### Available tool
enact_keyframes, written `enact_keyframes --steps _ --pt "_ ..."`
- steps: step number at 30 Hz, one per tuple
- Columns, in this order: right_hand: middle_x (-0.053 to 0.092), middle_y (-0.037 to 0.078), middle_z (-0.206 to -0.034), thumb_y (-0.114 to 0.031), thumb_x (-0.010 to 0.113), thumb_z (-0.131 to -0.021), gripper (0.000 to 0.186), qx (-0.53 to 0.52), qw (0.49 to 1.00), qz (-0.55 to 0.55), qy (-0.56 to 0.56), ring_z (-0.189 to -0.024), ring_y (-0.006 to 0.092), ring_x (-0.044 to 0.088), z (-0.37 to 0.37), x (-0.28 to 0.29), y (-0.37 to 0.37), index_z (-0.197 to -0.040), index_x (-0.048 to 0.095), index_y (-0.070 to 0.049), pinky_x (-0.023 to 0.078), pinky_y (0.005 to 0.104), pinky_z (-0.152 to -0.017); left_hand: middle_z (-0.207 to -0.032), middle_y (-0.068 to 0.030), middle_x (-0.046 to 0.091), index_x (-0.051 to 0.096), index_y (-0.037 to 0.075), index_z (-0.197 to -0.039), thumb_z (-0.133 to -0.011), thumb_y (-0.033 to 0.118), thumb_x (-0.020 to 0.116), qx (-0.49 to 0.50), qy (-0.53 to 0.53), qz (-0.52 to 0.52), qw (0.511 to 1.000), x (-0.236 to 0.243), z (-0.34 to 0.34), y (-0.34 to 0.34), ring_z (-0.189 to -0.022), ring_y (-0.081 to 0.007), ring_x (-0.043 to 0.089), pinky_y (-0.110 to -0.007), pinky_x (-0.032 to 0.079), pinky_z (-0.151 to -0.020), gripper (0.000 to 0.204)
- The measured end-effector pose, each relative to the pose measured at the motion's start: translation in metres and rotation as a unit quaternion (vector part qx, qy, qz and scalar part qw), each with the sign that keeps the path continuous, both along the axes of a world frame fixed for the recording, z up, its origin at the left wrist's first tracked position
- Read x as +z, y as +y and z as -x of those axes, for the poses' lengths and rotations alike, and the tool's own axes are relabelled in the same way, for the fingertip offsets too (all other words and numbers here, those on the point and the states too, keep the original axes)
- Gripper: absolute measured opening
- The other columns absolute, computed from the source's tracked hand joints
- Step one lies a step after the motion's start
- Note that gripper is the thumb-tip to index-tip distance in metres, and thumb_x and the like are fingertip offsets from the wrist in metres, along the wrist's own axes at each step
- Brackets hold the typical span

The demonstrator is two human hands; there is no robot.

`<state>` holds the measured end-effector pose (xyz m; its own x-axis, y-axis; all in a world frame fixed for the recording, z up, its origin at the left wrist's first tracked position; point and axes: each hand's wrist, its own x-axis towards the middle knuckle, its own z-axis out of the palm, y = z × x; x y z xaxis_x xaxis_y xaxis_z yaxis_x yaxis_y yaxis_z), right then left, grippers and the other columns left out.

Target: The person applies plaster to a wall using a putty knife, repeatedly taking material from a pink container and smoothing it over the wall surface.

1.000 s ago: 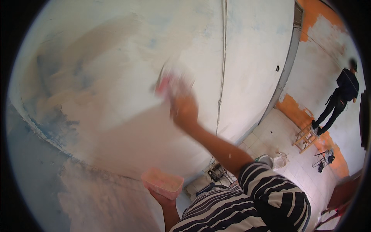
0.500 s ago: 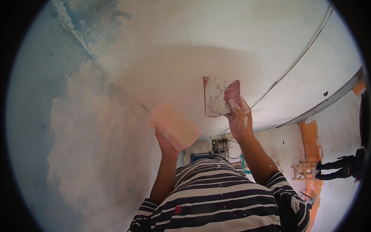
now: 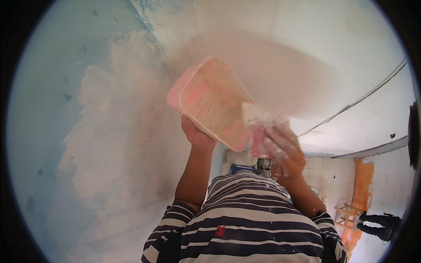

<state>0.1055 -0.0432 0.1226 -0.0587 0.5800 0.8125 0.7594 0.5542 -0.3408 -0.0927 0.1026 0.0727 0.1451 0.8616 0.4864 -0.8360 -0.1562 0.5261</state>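
My left hand point(image 3: 198, 135) grips a shallow pink tub point(image 3: 214, 103) by its lower edge, fingers hidden behind it. The tub is tilted so its inside shows, coated with pale filler paste. In my right hand point(image 3: 286, 154) is a flat red spreader point(image 3: 259, 147), its blade smeared with whitish paste. The spreader is at the tub's right rim, overlapping it in view; whether the two touch I cannot tell. Motion blurs the right fingers, which have white smears on them.
A blue wall point(image 3: 48, 118) with a large pale patch point(image 3: 114, 144) rises at left. Along the white surface point(image 3: 315, 39) ahead runs a cable point(image 3: 372, 90). Far right are a wooden stool point(image 3: 346, 215), an orange strip point(image 3: 363, 179) and another person in dark trousers point(image 3: 379, 225).
The tub has come up and turned its inside into view. My right hand has lowered the spreader from the white surface to the tub's right rim. The view has shifted.
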Motion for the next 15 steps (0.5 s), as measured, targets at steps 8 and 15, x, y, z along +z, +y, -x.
enact_keyframes --steps 8,15 --pt "0.071 0.025 -0.100 -0.004 0.058 -0.087 0.025 0.027 0.999 -0.028 0.005 -0.093 0.0354 0.071 0.006 -0.010 -0.015 -0.111 0.065 0.003 0.056 0.0464 -0.085 -0.147 -0.0163 0.044 0.034 0.003 -0.148 -0.097 0.058 0.041 -0.010 -0.047 -0.139 0.989 0.012 0.021 0.023 -0.131 -0.0323 0.050 -0.047 0.045 -0.106 0.076" --pt "0.072 0.020 -0.090 0.008 0.063 -0.079 0.034 0.023 0.988 0.101 0.115 -0.078 0.0205 0.073 0.032 0.060 0.009 -0.114 0.064 0.006 0.054 0.0264 -0.070 -0.151 -0.0158 0.042 0.034 0.005 -0.150 -0.097 0.055 0.043 0.075 0.133 -0.158 0.976 -0.061 0.045 0.037 -0.131 -0.0335 0.050 -0.049 0.042 -0.109 0.073"
